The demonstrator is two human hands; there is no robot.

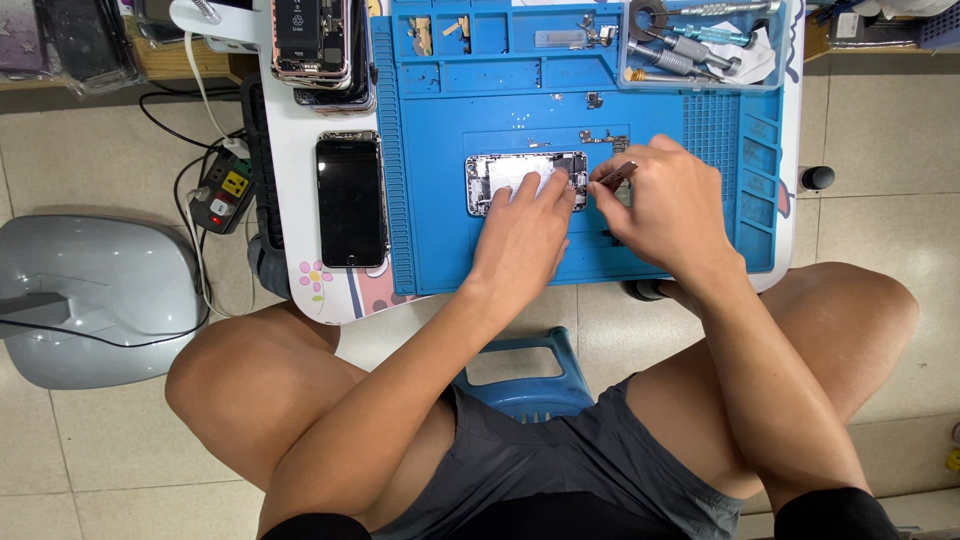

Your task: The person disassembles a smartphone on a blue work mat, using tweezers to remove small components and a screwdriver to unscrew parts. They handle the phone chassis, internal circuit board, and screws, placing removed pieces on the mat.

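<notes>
Opened phone [510, 180] under both hands

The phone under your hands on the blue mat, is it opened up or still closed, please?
Opened up: the phone on the blue mat shows bare internal parts, with no screen over them.

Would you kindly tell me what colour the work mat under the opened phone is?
Blue mat, clearest in the head view.
</notes>
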